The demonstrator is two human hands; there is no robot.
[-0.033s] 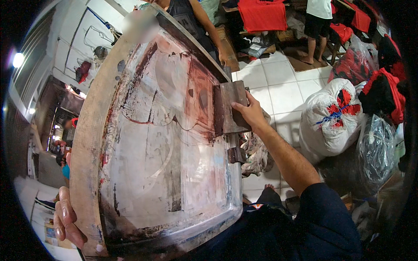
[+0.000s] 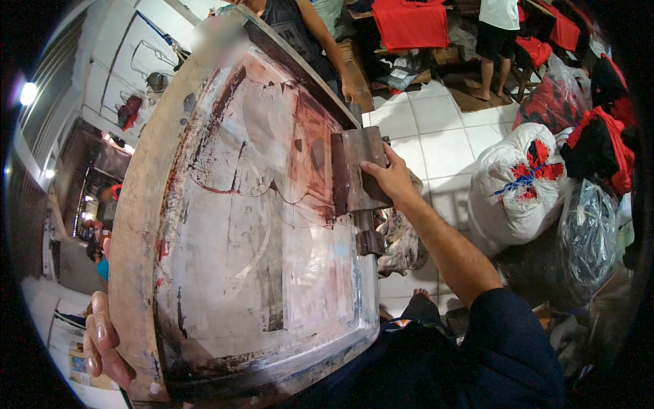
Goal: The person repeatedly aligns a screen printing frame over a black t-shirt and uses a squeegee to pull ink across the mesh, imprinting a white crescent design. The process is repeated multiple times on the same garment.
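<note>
A large wooden-edged printing screen (image 2: 133, 259) stands tilted in front of me, its pale mesh (image 2: 225, 266) stained with dark red ink. My right hand (image 2: 393, 178) is closed around a broad brown squeegee (image 2: 354, 167), thumb on its near face. The squeegee's left edge meets the mesh at the right side, beside a red-inked patch (image 2: 312, 146). At the lower left, my left hand (image 2: 105, 341) curls its fingers round the outer edge of the wooden frame; its palm is hidden.
A small dark block (image 2: 370, 243) sits on the frame's right edge, with crumpled cloth (image 2: 402, 238) beside it. Another person's arm (image 2: 330, 44) reaches down behind the far edge. A stuffed white sack (image 2: 518, 194) and plastic bags (image 2: 591, 232) stand right on the tiled floor (image 2: 443, 150).
The squeegee and my right hand have shifted very slightly left. My left hand and the frame look the same.
</note>
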